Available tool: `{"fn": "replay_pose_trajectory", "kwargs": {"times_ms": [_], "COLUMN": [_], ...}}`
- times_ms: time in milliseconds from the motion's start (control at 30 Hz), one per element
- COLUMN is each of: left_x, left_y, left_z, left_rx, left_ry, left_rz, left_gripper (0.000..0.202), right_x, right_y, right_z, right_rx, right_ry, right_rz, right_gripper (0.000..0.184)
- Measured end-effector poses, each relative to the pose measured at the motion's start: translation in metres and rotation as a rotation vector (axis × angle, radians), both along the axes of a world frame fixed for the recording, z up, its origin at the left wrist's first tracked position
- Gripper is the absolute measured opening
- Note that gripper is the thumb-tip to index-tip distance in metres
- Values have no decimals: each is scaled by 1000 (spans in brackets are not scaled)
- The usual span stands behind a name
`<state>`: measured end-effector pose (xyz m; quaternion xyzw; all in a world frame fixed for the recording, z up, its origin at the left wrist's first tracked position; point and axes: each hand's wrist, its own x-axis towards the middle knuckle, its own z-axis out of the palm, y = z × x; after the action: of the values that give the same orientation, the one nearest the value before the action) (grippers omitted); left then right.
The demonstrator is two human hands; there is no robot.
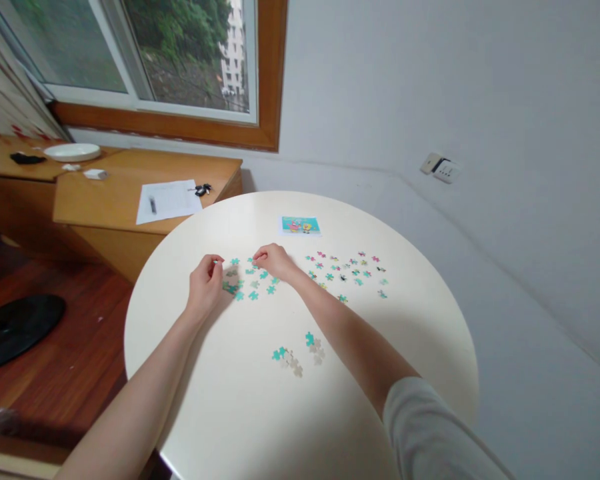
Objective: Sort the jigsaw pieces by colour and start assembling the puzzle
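Observation:
Teal jigsaw puzzle pieces (253,295) lie loose in a group on the round white table (200,413). At the group's left edge, my left hand (206,283) is closed in a pinch, with a bit of teal puzzle piece showing at its fingertips. My right hand (275,260) reaches to the top of the same group, thumb and fingers pinched together at a small teal piece, partly hidden by the fingers. Nearer to me lie two small clusters, one with a teal piece (279,353) beside pale pieces (295,365), the other with a teal piece (309,339).
Several multicoloured puzzle pieces (357,272) are spread right of my right forearm. A picture card (300,225) with cartoon figures lies at the table's far side. A wooden desk (115,193) at left bears a paper sheet (173,200), keys (203,190) and a white dish (73,153).

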<state>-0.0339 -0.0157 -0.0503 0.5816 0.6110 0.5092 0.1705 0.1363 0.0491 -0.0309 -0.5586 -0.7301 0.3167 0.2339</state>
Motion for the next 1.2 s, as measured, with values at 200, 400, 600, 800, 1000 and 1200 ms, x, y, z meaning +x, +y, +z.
{"fn": "replay_pose_trajectory", "kwargs": {"times_ms": [200, 400, 600, 800, 1000, 1200], "left_x": [4, 4, 4, 3, 5, 8], "left_y": [-3, -4, -4, -4, -6, -9], "left_z": [8, 10, 8, 8, 10, 11], "left_rx": [8, 3, -4, -4, 1, -4], "left_ry": [-1, 3, -7, -17, -21, -39], "left_rz": [0, -10, -19, -12, -45, -59], "left_gripper": [14, 16, 13, 11, 12, 13], "right_x": [7, 9, 5, 23, 68, 97], "right_y": [1, 0, 3, -15, -69, -121], "right_z": [-3, 6, 10, 18, 40, 45], "right_rx": [20, 31, 53, 195, -1, -212], "right_ry": [-40, -198, -302, -245, -255, -439], "right_rz": [-15, 23, 10, -23, 169, 320], "right_gripper": [8, 7, 14, 13, 5, 11]}}
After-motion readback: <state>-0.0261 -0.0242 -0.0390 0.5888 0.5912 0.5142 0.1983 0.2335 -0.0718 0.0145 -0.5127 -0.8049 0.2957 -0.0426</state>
